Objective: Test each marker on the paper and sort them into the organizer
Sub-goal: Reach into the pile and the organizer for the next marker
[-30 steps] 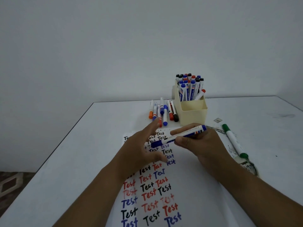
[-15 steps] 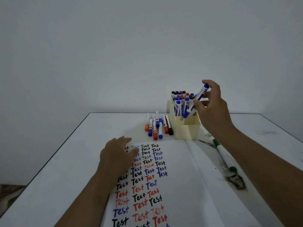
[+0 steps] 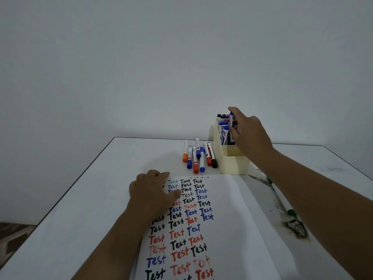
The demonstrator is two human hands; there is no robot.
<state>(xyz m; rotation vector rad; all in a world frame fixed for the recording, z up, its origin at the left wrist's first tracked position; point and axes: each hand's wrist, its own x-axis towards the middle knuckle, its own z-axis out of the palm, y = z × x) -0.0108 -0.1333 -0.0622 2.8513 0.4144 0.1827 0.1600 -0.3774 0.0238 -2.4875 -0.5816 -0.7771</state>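
Note:
A cream organizer stands at the back of the table, holding several upright markers with blue, black and red caps. My right hand is over it, fingers closed on a blue marker that stands upright among the others inside. My left hand lies flat on the top left of the white paper, which is covered with the word "Test" in black, red and blue. A row of loose markers lies just left of the organizer.
A green marker lies on the table right of the paper, partly under my right forearm, beside dark stains. The table's left edge drops to a patterned floor. A plain wall stands behind.
My right hand carried the blue marker from above the paper up to the organizer and stood it upright inside. My left hand dropped flat onto the paper. The view tilted upward.

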